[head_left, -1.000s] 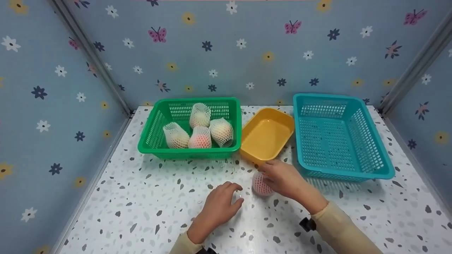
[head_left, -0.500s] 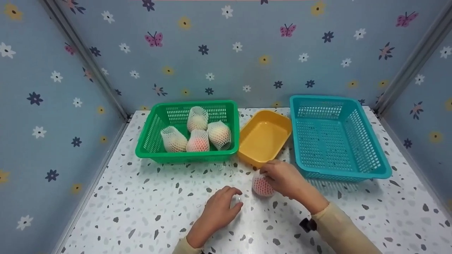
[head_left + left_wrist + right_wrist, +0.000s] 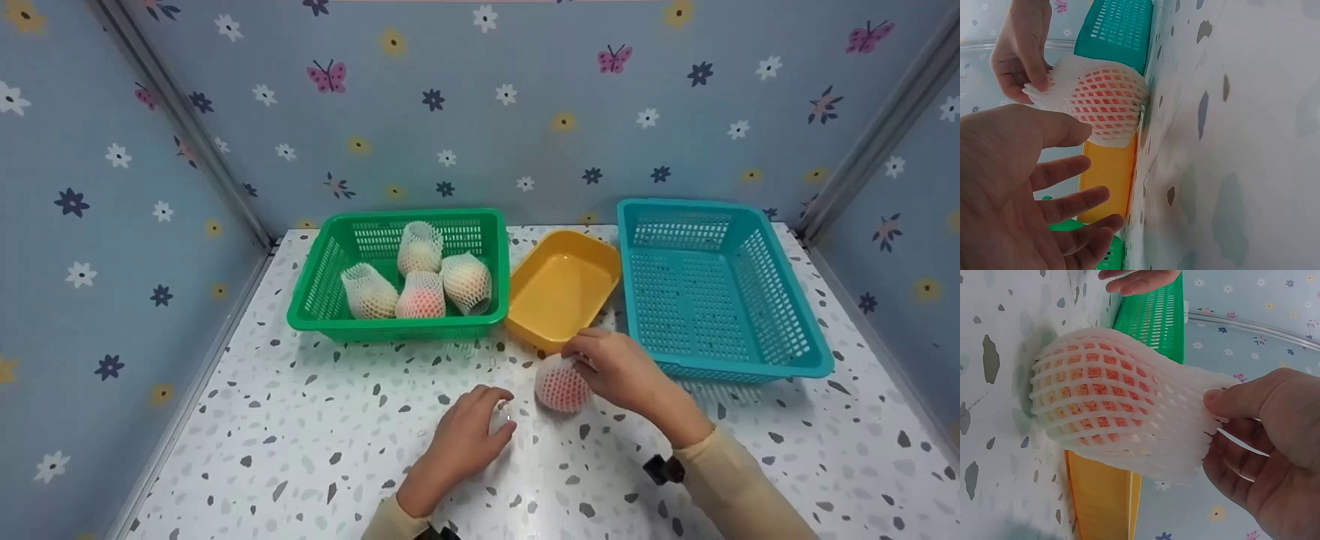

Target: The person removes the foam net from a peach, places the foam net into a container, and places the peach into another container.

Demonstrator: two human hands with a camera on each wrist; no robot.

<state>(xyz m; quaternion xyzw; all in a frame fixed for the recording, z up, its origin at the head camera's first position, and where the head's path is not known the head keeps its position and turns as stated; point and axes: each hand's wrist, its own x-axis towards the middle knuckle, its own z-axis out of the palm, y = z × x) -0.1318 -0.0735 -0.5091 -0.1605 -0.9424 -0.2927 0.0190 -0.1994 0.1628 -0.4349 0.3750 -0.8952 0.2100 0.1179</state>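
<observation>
A round red-and-yellow fruit (image 3: 1103, 391) stands on the speckled table inside a white foam net (image 3: 1176, 410). At the net's loose upper end, thumb and fingers of my right hand (image 3: 619, 373) pinch the foam. My left hand (image 3: 466, 431) hovers just left of the fruit, its fingers spread and slightly bent around nothing. In the left wrist view, the left thumb overlaps the lower edge of the net. Several more net-wrapped fruits (image 3: 421, 300) lie in the green basket (image 3: 397, 324) at the back left.
An orange tray (image 3: 559, 289) sits behind the right hand, between the green basket and a blue basket (image 3: 679, 292) with nothing in it. Flower-patterned walls (image 3: 487, 150) close off the back and both sides of the table (image 3: 315, 450).
My right hand has shifted slightly up and to the right, keeping its pinch on the foam net, whose upper end now leans further right. The left hand stays nearly in place.
</observation>
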